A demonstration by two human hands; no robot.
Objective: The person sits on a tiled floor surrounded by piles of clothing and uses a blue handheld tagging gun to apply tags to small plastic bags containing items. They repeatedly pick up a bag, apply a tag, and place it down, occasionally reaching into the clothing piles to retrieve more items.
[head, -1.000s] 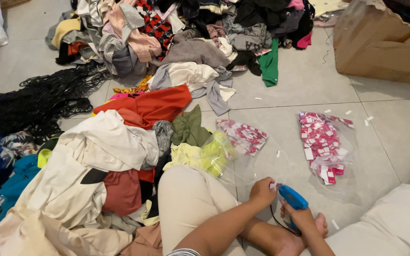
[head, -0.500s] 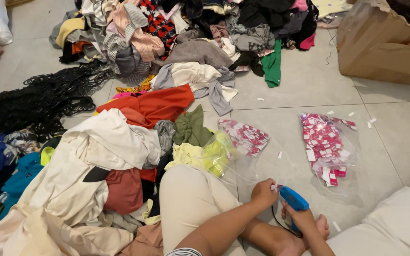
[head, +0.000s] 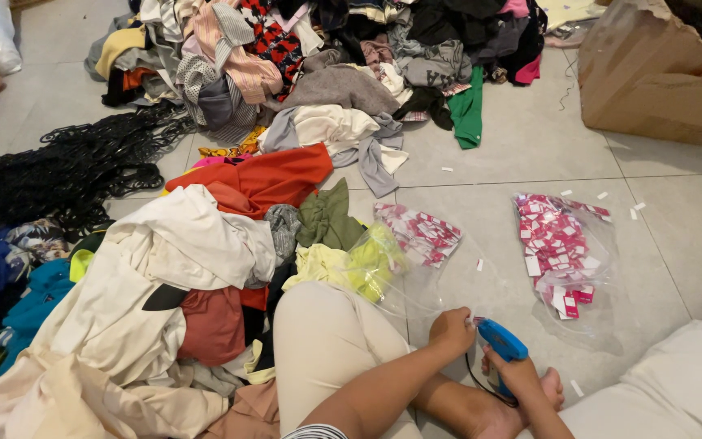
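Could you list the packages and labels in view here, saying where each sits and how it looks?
Right clear plastic bag: floor, right of centre, holding pink-and-white tags.
Left clear plastic bag: beside the clothes pile, same tags.
Cardboard box: top right, brown, torn rim.
Loose white tags: scattered on tiles.

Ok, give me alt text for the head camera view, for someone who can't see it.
A person sits on a tiled floor, right hand gripping a blue tagging gun while the left hand touches its tip. Two clear bags of pink and white tags lie ahead, with piles of mixed clothing to the left and a cardboard box at upper right.
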